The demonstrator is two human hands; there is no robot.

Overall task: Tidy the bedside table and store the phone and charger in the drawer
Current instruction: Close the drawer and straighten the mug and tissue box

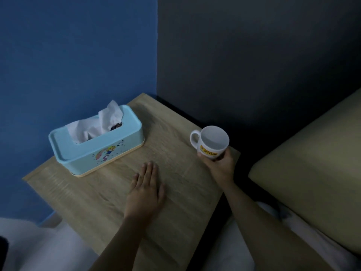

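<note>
Now: right hand point(219, 163) grips mug point(212, 142) at table point(175, 222) edge | left hand point(145, 189) flat, open, empty | phone, charger, drawer unseen | risk: mug near edge may tip off if released carelessly.

The bedside table point(175, 192) was a light, pale-oak wood-grain top set into the corner where a blue wall met a dark one, seen at an angle with its far corner pointing toward that junction. Most of its surface lay bare. A pale blue tissue box point(97, 145) with a cartoon print on its side stood upright near the table's left rear edge, white tissue rising from the slot in its lid. A white mug point(212, 142) with a yellow label, upright and looking empty, was at the table's right edge, handle turned left.
</note>
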